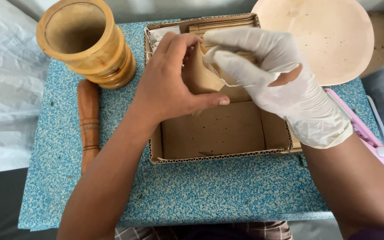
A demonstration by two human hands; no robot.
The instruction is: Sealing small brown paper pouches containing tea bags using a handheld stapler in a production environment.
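Pinching small brown paper pouch [203, 73] mid-frame over cardboard box [218, 133]; bare left hand [170, 84] fingers clamped on its side, gloved right hand [274, 78] on top edge; looks light, flimsy, tearable; best gripped at edges.

Round plate [334, 40] cut off at top edge. Pink tool [365, 133] cut off at right edge. Contents at box [218, 133] rear hidden behind both hands. Pestle [88, 120] lower end concealed by forearm.

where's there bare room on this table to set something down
The blue speckled tabletop is bare along its near edge, in front of the cardboard box. Crowded: wooden mortar and pestle on the left, round plate and pink tool on the right.
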